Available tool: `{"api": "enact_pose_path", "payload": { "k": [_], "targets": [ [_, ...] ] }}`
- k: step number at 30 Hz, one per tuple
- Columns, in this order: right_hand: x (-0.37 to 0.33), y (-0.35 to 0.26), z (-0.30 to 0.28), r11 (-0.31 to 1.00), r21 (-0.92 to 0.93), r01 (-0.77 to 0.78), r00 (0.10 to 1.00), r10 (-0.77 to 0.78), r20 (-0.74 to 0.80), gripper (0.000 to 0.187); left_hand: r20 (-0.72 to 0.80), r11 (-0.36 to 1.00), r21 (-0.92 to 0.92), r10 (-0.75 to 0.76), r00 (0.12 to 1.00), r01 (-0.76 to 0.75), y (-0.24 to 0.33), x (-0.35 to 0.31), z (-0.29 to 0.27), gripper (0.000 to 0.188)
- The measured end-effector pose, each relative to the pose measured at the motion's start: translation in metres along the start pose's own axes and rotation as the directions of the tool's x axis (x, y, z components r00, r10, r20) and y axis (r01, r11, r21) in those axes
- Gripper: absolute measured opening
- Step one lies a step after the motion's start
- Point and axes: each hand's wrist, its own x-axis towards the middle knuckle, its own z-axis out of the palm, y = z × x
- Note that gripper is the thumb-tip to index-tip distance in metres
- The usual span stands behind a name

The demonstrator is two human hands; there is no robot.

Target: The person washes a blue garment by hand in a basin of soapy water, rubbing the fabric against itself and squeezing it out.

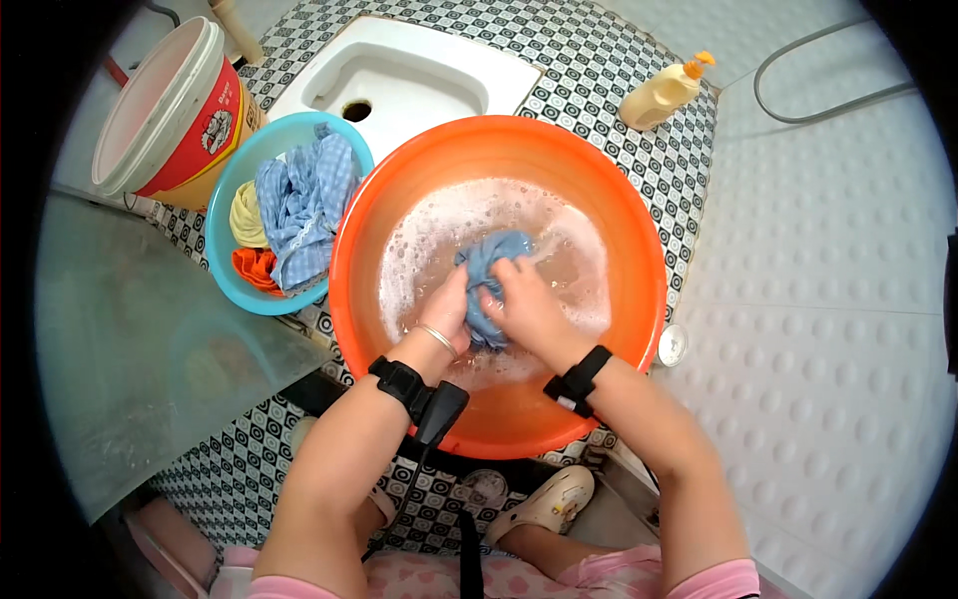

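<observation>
A large orange basin (624,329) holds foamy water, and a wet blue cloth (491,255) is bunched up in its middle. My left hand (446,307) grips the cloth along its left side. From the right, my right hand (524,299) has its fingers closed on the same cloth. Both hands are close together at the water's surface. How much of the cloth lies under the water I cannot tell.
To the left, a light blue basin (222,262) holds a blue checked cloth (299,200), a yellow cloth (245,215) and an orange cloth (257,268). Behind are a tall bucket (205,130) and a white squat toilet (429,50). A pump bottle (659,97) stands at the far right.
</observation>
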Motion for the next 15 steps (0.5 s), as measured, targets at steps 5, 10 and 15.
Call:
{"api": "enact_pose_path", "payload": {
  "k": [5,10,15],
  "targets": [
    [0.008,0.073,-0.045,0.928,-0.329,-0.174,0.985,0.156,-0.079,0.046,-0.101,0.469,0.88,0.337,0.936,-0.074,0.0,0.001,0.003,0.048],
    [0.009,0.099,-0.039,0.846,-0.333,-0.417,0.909,0.395,-0.135,0.067,0.002,-0.424,0.896,0.303,0.953,0.133,-0.008,-0.027,0.023,0.068],
    [-0.009,0.071,0.015,0.887,-0.394,-0.242,0.863,0.382,0.331,0.063,-0.291,-0.552,0.81,-0.082,0.953,0.199,-0.017,-0.019,0.018,0.077]
  ]
}}
